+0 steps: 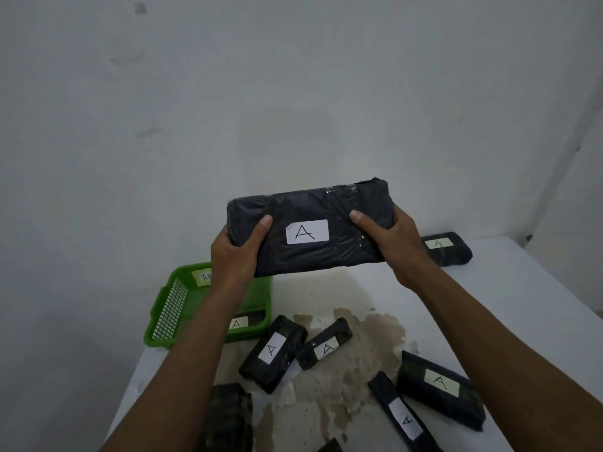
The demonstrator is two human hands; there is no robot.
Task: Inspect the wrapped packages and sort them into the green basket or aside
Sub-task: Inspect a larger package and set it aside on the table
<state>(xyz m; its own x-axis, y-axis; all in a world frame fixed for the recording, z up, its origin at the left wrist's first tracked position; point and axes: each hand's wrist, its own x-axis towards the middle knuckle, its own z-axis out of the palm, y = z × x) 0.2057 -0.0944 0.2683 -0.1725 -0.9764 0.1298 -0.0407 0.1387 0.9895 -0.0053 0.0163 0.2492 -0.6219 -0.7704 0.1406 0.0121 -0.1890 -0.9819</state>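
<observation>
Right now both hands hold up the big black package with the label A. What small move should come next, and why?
Probably lower the black wrapped package left and down toward the green basket. Its white label reads A, already facing the camera, and a package marked A lies in the basket. The left hand and right hand grip both ends, so no regrasp seems needed.

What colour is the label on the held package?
White, with a black handwritten "A" label; head view.
</observation>
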